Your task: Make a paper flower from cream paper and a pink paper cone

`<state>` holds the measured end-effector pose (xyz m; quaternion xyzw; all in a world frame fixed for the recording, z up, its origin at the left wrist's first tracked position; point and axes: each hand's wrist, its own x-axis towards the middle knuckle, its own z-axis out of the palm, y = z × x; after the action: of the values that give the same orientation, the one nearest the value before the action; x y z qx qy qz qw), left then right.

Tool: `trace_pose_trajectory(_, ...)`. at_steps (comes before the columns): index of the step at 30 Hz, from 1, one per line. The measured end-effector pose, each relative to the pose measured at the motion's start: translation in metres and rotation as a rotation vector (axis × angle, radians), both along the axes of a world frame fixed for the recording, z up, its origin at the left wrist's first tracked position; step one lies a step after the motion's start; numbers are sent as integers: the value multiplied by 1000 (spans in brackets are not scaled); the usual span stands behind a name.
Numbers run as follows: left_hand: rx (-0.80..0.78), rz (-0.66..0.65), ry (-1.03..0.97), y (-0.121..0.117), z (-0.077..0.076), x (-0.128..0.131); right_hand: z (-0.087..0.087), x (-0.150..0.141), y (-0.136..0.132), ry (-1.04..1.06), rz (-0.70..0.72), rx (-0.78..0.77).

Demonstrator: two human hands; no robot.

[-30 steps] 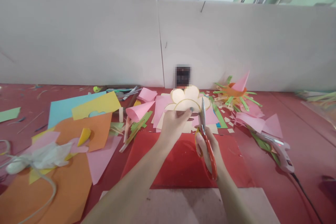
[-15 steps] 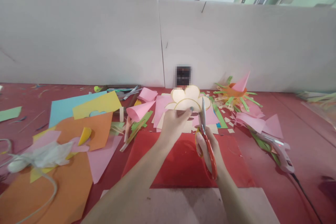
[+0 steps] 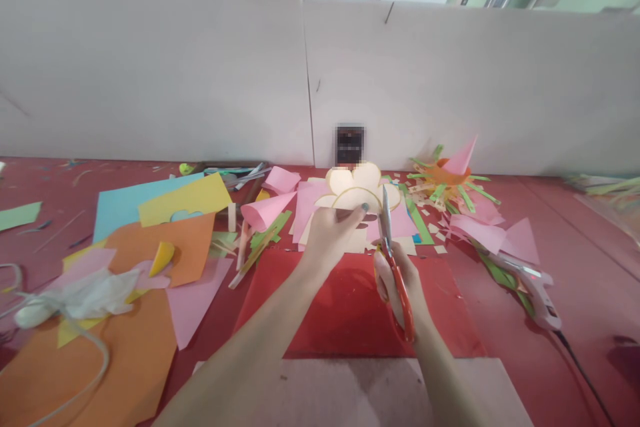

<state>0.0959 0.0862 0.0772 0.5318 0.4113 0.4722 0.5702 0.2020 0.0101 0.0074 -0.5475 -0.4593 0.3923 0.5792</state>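
Observation:
My left hand [image 3: 327, 237] pinches a cream paper flower shape [image 3: 356, 188] with rounded petals and holds it up over the table. My right hand [image 3: 400, 280] grips orange-handled scissors [image 3: 395, 260]; the blades point upward and lie against the right edge of the cream paper. Under both hands lies a red paper sheet [image 3: 350, 313].
Coloured sheets lie at the left: orange [image 3: 165, 247], yellow [image 3: 185, 200], blue [image 3: 120, 207]. A pink paper cone [image 3: 263, 210] sits near the middle. Pink and green scraps [image 3: 465, 213] pile up at the right, beside a glue gun [image 3: 537, 290]. White partition boards [image 3: 200, 73] stand behind.
Almost nothing differs; the scissors and my right hand have shifted very slightly along the paper's edge.

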Motion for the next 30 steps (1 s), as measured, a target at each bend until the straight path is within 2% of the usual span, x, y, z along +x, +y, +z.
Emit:
trace_pose_trajectory(4,2,-8,3,0,0,-1,4,0,-1,43,29,-59)
trace_pose_trajectory(12,1,0,95,1,3,-5,6,1,-2,31,15,-80)
trace_pose_trajectory(16,28,3,72,1,5,-4,6,1,-1,11,0,-82)
trace_pose_trajectory(23,71,9,50,3,1,-3,4,4,-2,-4,66,-98)
trace_pose_trajectory(30,106,2,67,3,1,-4,5,3,-3,5,42,-110)
